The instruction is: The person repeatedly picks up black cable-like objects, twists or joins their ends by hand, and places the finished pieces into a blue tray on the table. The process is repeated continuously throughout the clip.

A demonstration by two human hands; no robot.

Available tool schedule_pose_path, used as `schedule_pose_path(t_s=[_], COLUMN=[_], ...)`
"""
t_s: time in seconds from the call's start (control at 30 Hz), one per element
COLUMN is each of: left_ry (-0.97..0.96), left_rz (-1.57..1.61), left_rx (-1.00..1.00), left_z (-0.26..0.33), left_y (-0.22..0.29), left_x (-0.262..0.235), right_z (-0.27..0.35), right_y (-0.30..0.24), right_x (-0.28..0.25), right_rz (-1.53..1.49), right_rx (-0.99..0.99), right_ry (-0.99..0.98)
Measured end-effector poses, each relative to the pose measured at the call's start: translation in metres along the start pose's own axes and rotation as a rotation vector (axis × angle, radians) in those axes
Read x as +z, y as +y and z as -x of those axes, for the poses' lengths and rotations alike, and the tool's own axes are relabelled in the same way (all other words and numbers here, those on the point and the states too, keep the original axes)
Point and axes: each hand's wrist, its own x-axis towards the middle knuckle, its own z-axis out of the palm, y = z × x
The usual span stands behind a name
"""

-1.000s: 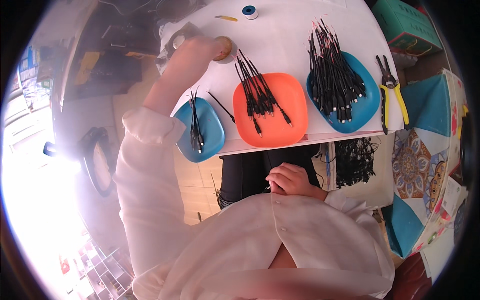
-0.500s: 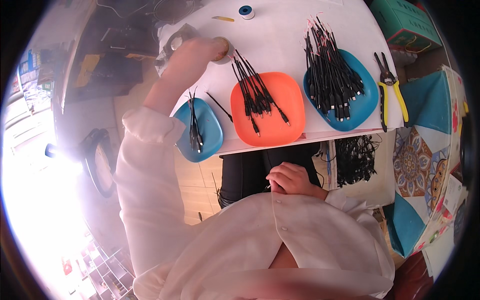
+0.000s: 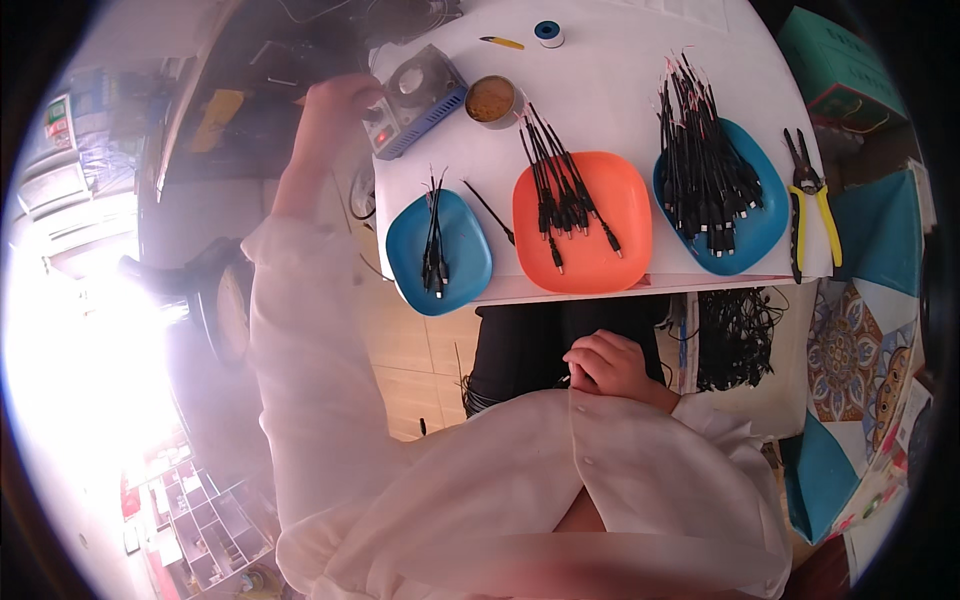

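Left hand (image 3: 335,105) is stretched way out past the counter's (image 3: 600,90) left edge, resting against the side of the grey-and-blue control box (image 3: 415,100) at the far left corner — fingers look loosely curled, but I can't tell if they're pinching anything. Half a second ago that hand was further right, over the round tin (image 3: 492,100) of brownish stuff; now the tin sits uncovered just beside the box.

Three plates along the near edge: a small blue plate (image 3: 455,275) at the left with a few black leads, an orange plate (image 3: 610,250) in the middle with a bigger bunch, and a large blue plate (image 3: 755,235) heaped with the most. One stray lead (image 3: 488,210) lies between the first two.

One pair of yellow-handled pliers (image 3: 812,205) at the right edge, one small blue spool (image 3: 547,33) and one yellow tool (image 3: 500,42) at the far edge.

Right hand (image 3: 605,365) — curled shut in the lap below the near edge, holding nothing I can see, same as before.
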Motion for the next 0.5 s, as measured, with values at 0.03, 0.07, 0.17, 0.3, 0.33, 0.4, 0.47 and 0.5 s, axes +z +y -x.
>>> schedule_pose_path(t_s=[0.03,0.07,0.17,0.3,0.33,0.4,0.47,0.5], left_ry=[-0.014,-0.037,-0.028,-0.046,-0.048,-0.057,-0.066,-0.068], left_rz=[0.001,0.016,0.000,-0.053,-0.051,-0.055,-0.061,-0.077], left_rx=[-0.013,-0.038,-0.028,0.010,0.019,0.024,0.025,0.028], left_z=[-0.001,-0.002,-0.007,-0.012,-0.013,-0.014,-0.014,-0.015], left_y=[-0.002,-0.004,-0.005,-0.008,-0.009,-0.011,-0.012,-0.012], left_x=[0.002,0.004,0.011,0.016,0.016,0.018,0.018,0.018], right_z=[0.000,0.000,0.001,0.001,0.001,0.000,0.000,0.000], right_y=[0.000,0.000,0.000,0.000,0.000,0.001,0.001,0.001], right_x=[0.000,0.000,-0.001,-0.001,-0.001,-0.001,0.000,0.000], right_rz=[0.007,0.006,0.016,0.027,0.027,0.027,0.025,0.023], right_rx=[0.006,0.004,0.008,0.005,0.005,0.001,-0.001,-0.001], right_ry=[-0.008,-0.007,-0.014,-0.019,-0.021,-0.022,-0.023,-0.024])
